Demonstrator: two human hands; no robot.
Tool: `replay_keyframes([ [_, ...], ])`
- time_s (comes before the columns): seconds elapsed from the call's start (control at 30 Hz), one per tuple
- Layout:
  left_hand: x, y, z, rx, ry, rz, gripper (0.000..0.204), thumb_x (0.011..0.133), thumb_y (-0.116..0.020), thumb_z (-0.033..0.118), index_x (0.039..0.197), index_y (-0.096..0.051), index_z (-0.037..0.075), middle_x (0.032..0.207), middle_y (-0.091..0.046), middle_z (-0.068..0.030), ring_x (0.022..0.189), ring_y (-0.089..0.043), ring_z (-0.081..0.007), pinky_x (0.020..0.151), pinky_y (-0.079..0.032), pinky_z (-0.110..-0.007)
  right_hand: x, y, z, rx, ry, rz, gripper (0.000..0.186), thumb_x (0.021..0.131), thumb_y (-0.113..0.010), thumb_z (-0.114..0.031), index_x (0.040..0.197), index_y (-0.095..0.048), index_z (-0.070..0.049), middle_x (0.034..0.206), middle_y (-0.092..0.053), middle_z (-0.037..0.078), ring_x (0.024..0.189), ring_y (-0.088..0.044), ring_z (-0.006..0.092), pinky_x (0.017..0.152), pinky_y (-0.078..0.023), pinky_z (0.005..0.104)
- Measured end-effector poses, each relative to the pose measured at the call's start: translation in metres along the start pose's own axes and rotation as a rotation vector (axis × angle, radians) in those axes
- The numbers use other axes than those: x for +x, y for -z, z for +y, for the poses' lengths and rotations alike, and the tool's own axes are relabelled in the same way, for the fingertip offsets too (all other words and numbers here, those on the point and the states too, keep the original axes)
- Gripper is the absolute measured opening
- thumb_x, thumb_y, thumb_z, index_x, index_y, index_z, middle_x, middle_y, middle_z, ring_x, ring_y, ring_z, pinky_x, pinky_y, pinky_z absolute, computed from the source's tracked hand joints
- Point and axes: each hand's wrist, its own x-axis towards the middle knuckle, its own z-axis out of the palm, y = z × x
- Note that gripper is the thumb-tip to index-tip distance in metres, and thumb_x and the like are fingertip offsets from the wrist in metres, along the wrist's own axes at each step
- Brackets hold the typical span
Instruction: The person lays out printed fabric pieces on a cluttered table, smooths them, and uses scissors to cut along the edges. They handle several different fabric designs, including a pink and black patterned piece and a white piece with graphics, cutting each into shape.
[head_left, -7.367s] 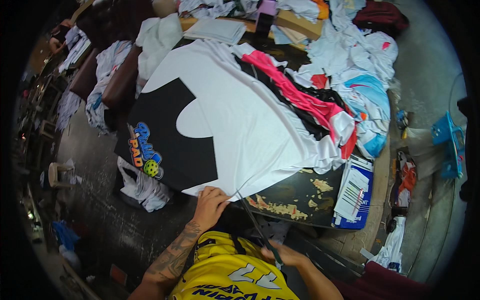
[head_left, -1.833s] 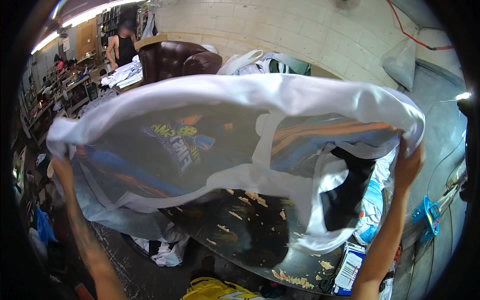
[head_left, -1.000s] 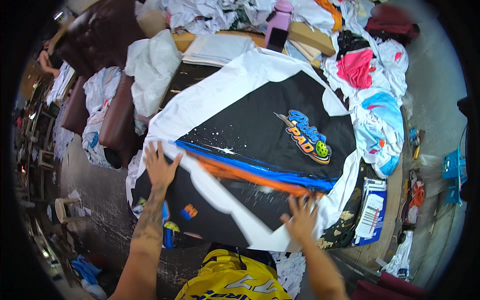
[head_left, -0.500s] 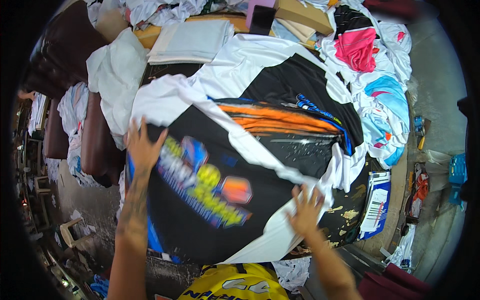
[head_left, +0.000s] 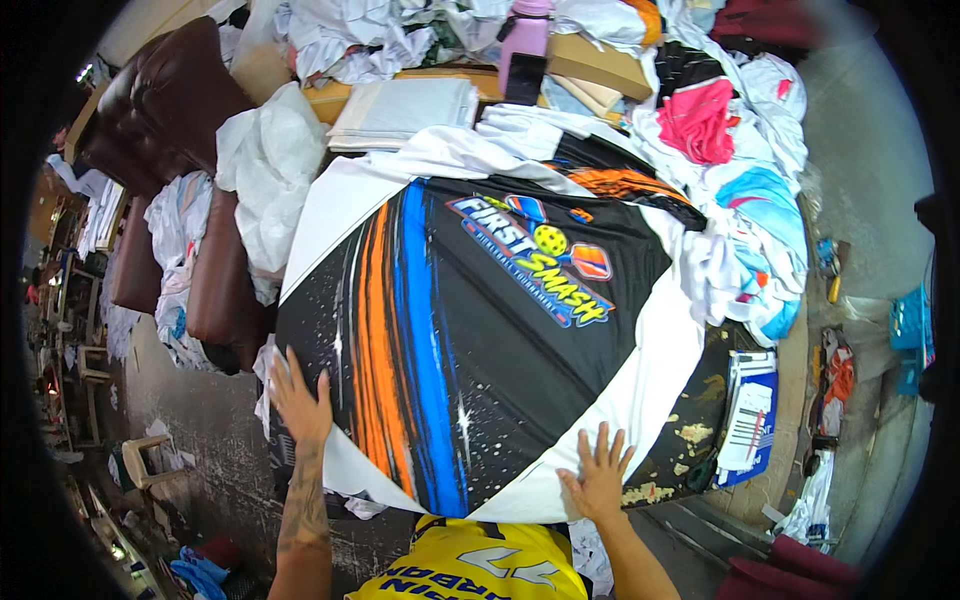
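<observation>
Dark table (head_left: 712, 395), paint flaking, fills the middle. Printed cloth (head_left: 520, 370), black with a white border, is spread on the table and reaches its near edge. Its orange and blue stripes run near-to-far, far ends leaning slightly left; lettering slopes from far left to near right, letter tops facing far right. Overall long axis: can't tell, far end is bunched and folded over. Brown armchair (head_left: 160, 110) is left of the table. Garment pile (head_left: 750, 225), mostly white, light blue and pink, is along the table's far right side. White plastic bag (head_left: 268, 165) is at the table's far left, folded pale cloths (head_left: 405, 112) on its far end. Blue-and-white packet (head_left: 750, 415): table's right edge. Left hand (head_left: 303, 400): open, fingers spread, at the cloth's left edge by the table's near left; firm contact unclear. Right hand (head_left: 600, 475): open, palm down on the white border, table's near right. Neither grips anything. Lilac bottle (head_left: 525, 40): table's far end.
</observation>
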Motion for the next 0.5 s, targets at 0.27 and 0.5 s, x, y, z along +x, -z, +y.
replay_keyframes([
  [0.27,-0.047,-0.007,-0.021,-0.053,0.025,0.075,0.078,0.109,-0.057,0.046,0.174,-0.026,0.016,0.181,-0.019,-0.0162,0.167,-0.015,-0.0422,0.13,-0.012,-0.068,-0.027,0.063,0.058,0.43,0.079,0.314,0.061,0.096,-0.075,-0.034,0.153,-0.06,-0.014,0.152,-0.062,0.02,0.144,-0.051,0.0456,0.12,-0.039,0.0573],
  [0.5,-0.2,0.007,0.238,-0.552,-0.439,0.008,0.058,0.106,-0.063,0.018,0.159,-0.048,0.001,0.169,-0.041,-0.022,0.161,-0.029,-0.0438,0.131,-0.022,-0.057,-0.077,0.091,0.339,0.398,-0.588,0.71,0.033,0.09,-0.085,-0.026,0.087,-0.066,0.001,0.071,-0.064,0.016,0.063,-0.061,0.0268,0.063,-0.047,0.0444],
])
